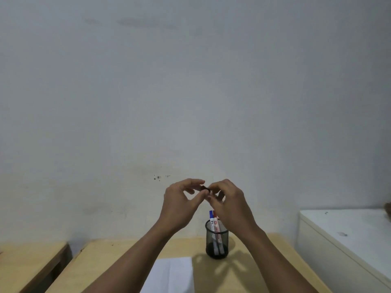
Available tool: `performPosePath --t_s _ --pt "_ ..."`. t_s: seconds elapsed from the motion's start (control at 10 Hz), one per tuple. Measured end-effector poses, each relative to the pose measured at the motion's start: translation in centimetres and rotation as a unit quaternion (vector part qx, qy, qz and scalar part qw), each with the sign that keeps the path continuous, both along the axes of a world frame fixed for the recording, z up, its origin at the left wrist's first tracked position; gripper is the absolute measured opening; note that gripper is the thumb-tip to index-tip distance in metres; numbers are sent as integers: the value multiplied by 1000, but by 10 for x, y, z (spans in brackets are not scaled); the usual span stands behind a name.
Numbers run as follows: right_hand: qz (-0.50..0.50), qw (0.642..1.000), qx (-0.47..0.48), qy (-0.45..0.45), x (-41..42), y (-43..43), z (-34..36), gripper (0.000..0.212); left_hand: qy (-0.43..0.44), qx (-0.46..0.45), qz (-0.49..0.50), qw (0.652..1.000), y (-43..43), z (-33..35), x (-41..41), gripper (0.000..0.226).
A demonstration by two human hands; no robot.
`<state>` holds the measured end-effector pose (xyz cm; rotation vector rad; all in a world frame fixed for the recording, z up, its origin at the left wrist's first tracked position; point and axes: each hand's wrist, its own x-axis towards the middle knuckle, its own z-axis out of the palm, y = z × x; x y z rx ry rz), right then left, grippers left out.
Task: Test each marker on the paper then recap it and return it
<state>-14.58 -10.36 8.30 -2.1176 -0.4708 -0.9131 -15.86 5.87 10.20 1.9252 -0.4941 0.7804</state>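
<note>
step: cap work, on or off unclear | left hand (179, 205) and right hand (229, 203) both pinch a dark marker (206, 188) above the mesh cup (216, 243) | paper (171, 275) on worktop (118, 256) | next: steady straight pull or push

Bare table (118, 256) is left open to the left of the paper (171, 275), with a gap beside the second table (31, 261). The far middle is blocked by the mesh cup (216, 244) and its upright markers (214, 220). The right side is bounded by a white cabinet (347, 235)
</note>
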Motion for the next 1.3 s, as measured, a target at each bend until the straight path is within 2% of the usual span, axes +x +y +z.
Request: performPosePath --t_s 0.1,0.2,0.3,0.4,0.5,0.6,0.7,0.8,1.0,1.1,1.3 --pt "-17 997 69 31 25 -18 -7 14 30 39 4 999 -7 -18 24 46" --pt "-22 991 120 61 45 -33 -11 25 79 178 59 979 -12 -41 50 61" --pt "-28 991 99 88 66 -43 -25 43 152 279 73 945 -22 -69 75 86" --pt "-51 991 31 121 89 -47 -46 37 211 333 58 917 -32 -94 97 107" --pt "-52 987 -2 155 110 -49 -66 37 241 361 45 899 -42 -109 114 111" --pt "-67 980 -8 187 125 -51 -80 34 245 374 37 894 -50 -115 123 101" --pt "-89 974 -1 210 138 -52 -92 29 241 371 40 896 -53 -120 131 87" --pt "-98 965 16 244 145 -51 -99 24 233 370 41 898 -53 -127 139 83" --pt "-107 951 -3 290 151 -48 -108 29 228 377 38 897 -53 -130 141 84" --pt "-107 956 -7 274 145 -47 -104 37 227 381 42 895 -48 -123 138 91" --pt "-110 963 -50 241 108 -29 -76 37 183 368 119 904 -10 -94 114 92"
